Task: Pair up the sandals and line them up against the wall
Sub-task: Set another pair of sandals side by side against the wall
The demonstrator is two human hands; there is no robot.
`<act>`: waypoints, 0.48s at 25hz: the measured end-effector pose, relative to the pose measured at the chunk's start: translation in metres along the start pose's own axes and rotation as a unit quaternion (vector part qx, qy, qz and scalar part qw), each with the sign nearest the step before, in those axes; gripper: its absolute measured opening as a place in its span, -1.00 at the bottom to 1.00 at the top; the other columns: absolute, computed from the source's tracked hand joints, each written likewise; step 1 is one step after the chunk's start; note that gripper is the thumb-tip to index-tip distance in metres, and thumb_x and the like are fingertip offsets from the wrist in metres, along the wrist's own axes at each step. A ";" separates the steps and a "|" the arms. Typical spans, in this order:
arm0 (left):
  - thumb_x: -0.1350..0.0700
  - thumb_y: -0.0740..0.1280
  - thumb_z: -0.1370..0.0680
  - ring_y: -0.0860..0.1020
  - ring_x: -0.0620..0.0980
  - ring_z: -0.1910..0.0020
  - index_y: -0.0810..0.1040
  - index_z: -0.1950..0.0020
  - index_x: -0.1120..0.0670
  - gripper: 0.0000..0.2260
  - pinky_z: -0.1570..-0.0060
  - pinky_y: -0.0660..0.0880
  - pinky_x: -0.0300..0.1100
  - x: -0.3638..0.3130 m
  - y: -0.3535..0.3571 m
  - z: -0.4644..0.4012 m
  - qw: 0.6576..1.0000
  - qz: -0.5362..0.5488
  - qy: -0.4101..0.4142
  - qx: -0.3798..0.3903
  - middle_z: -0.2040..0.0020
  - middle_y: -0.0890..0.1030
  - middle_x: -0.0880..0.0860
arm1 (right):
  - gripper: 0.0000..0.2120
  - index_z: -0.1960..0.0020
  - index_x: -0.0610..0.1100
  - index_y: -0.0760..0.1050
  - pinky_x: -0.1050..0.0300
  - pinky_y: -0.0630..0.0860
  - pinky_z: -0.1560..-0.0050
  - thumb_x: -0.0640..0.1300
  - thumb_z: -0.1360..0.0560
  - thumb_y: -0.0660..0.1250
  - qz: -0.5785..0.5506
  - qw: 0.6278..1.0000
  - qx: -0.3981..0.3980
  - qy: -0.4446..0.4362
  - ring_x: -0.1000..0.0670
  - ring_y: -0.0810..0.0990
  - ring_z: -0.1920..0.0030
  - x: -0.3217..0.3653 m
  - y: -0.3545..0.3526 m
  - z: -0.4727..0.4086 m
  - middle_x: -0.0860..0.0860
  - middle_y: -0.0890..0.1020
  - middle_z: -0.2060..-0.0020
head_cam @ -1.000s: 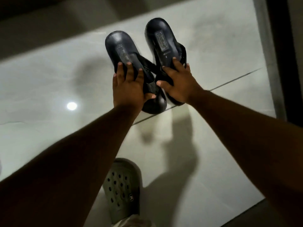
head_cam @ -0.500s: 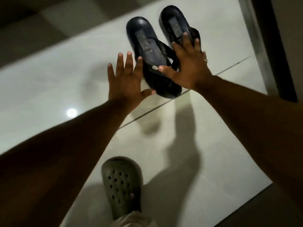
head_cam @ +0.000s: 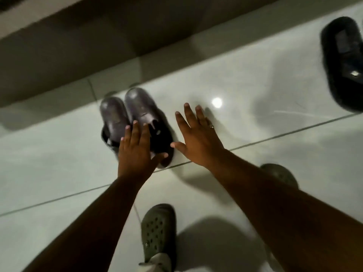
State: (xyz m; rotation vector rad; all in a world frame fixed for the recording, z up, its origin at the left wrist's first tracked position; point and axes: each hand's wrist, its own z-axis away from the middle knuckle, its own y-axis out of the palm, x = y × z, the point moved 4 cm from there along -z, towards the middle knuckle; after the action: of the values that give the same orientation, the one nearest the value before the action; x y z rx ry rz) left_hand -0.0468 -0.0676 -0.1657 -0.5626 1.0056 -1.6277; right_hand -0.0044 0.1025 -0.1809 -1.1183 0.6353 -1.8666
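A pair of dark purple-grey clogs [head_cam: 135, 116] stands side by side on the pale tiled floor, toes pointing at the wall [head_cam: 78, 46]. My left hand [head_cam: 137, 148] hovers flat over their heel ends, fingers spread, holding nothing. My right hand [head_cam: 196, 138], wearing a ring, is spread open just to the right of the pair, above bare tile. A black sandal [head_cam: 343, 61] lies at the far right edge, near the wall line.
My own feet wear olive clogs: one [head_cam: 159, 234] at the bottom centre, the other [head_cam: 280, 173] partly hidden behind my right forearm. A ceiling light reflects on the glossy tile [head_cam: 217, 103].
Both hands let go of the black sandals and swung left with the view. They now hover open at a different pair, the purple-grey clogs by the wall.
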 end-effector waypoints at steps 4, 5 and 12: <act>-0.16 0.40 -0.41 -0.06 0.24 -0.58 0.02 -0.56 0.05 -0.14 -0.51 0.07 0.23 0.104 0.015 -0.008 0.999 -0.004 -0.038 0.013 -0.60 0.00 0.19 | -0.20 -0.57 -0.05 -0.11 -0.30 0.17 -0.44 0.17 -0.53 0.25 0.055 0.997 0.057 -0.012 -0.31 -0.09 -0.56 0.067 0.048 -0.034 -0.13 -0.13 -0.59; -0.17 0.39 -0.42 -0.09 0.23 -0.58 0.01 -0.56 0.01 -0.15 -0.50 0.05 0.24 0.116 0.024 -0.017 0.999 -0.005 -0.029 0.020 -0.61 -0.03 0.18 | -0.22 -0.57 -0.05 -0.11 -0.31 0.17 -0.44 0.15 -0.54 0.24 0.071 0.995 0.067 -0.002 -0.32 -0.09 -0.55 0.069 0.057 -0.040 -0.14 -0.14 -0.59; -0.24 0.24 -0.49 -0.09 0.26 -0.57 0.14 -0.53 -0.05 -0.33 -0.50 0.07 0.22 0.135 0.049 -0.044 0.997 0.001 0.047 0.059 -0.61 0.01 0.13 | -0.38 -0.57 -0.01 0.01 -0.24 0.15 -0.51 -0.05 -0.60 0.21 0.079 0.991 0.101 0.040 -0.27 -0.23 -0.56 0.072 0.090 -0.054 -0.10 -0.31 -0.56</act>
State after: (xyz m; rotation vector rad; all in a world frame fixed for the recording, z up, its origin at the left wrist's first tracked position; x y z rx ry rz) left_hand -0.0951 -0.1833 -0.2482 -0.4096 0.9715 -1.7129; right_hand -0.0334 -0.0056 -0.2420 -0.8422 0.5501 -1.8010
